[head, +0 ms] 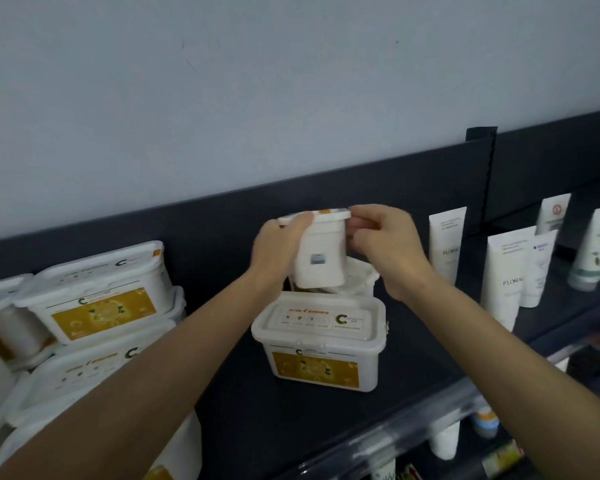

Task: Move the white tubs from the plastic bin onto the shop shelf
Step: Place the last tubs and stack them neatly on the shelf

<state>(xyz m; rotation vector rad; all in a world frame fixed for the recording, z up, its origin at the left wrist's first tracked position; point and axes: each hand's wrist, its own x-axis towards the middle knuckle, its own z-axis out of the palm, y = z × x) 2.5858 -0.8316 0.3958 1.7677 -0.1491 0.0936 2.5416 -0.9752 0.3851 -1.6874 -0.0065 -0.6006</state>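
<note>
A white tub [321, 258] is held in the air, end-on towards me, above the dark shop shelf [257, 410]. My left hand [278, 247] grips its left side and lid edge. My right hand [385, 240] pinches the lid's right edge. Below it stands another white tub [321, 341] with a yellow label, upright on the shelf. A further white tub [354, 275] stands behind that one, mostly hidden. The plastic bin is not in view.
At the left a stack of white tubs [94, 306] with yellow labels fills the shelf. White tubes [506, 275] stand at the right. A dark back panel [430, 178] runs behind. A lower shelf with products [485, 420] lies beneath the front rail.
</note>
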